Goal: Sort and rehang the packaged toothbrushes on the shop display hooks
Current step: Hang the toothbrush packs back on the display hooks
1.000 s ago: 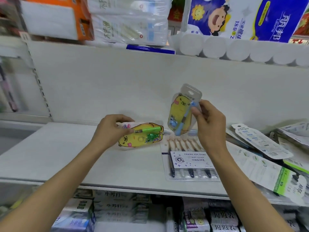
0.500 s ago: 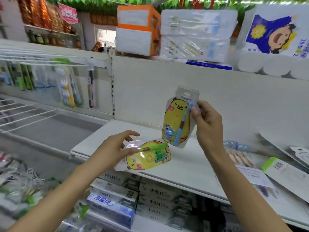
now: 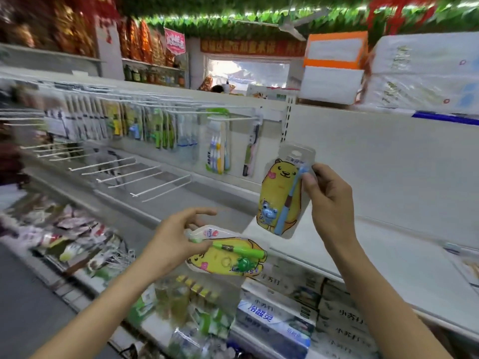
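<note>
Two packs still unhung: right hand [image 3: 329, 200] pinches blue-brush pack [image 3: 281, 193] upright, left hand [image 3: 172, 246] holds green-brush pack [image 3: 228, 255] flat, w/ bare hooks [image 3: 145, 174] nearby, so sorting's partway.

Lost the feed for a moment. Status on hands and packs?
Left hand pinches green-brush pack, flat. Right hand holds blue-brush pack upright. Bare hooks to the left, nothing in the way.

Both packs [image 3: 281, 195] lifted off shelf [image 3: 388, 244], seemingly leftward.
</note>
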